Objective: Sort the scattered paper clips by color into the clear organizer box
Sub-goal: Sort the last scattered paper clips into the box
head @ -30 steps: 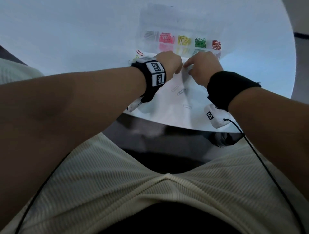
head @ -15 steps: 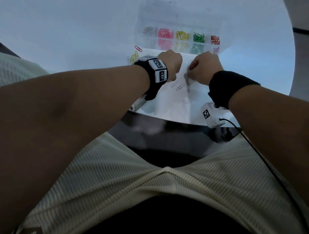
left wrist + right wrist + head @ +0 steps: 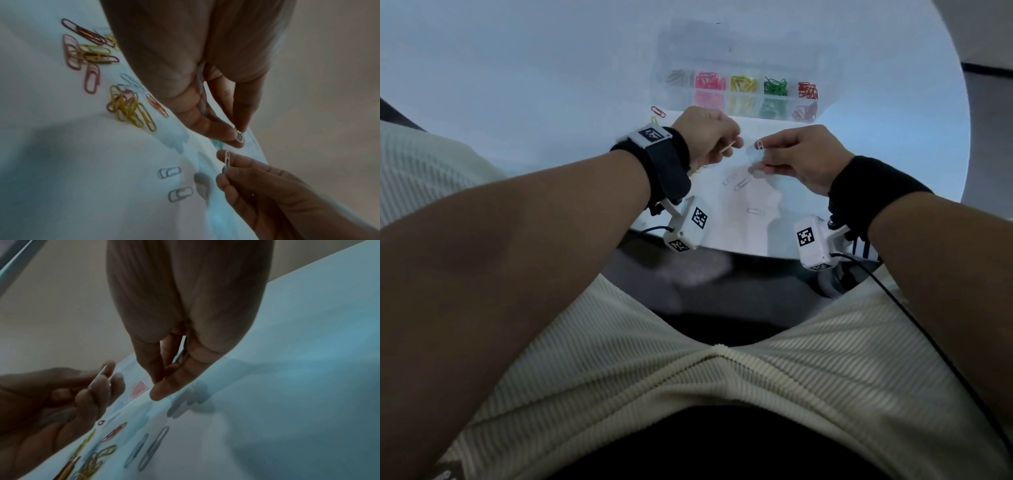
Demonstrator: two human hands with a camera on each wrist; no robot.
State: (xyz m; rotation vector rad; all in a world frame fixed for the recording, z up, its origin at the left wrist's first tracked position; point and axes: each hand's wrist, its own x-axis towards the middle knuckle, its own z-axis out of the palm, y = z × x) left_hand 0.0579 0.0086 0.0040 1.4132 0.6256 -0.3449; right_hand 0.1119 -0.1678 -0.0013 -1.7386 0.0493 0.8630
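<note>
The clear organizer box lies at the far side of the white table, its compartments holding grey, pink, yellow, green and red paper clips. My left hand hovers just in front of it and pinches a white clip between thumb and finger, with more pale clips tucked in its palm. Close to its right, my right hand pinches another white clip that stands upright above the fingertips. Loose white clips lie on the table below both hands.
A heap of yellow, pink and red clips lies left of my left hand. One red clip rests near the box's left corner. The box lid lies open behind it. The table's near edge runs just under my wrists.
My right hand has come up off the table with a white clip pinched in it. The left hand has lifted a little and stayed beside it.
</note>
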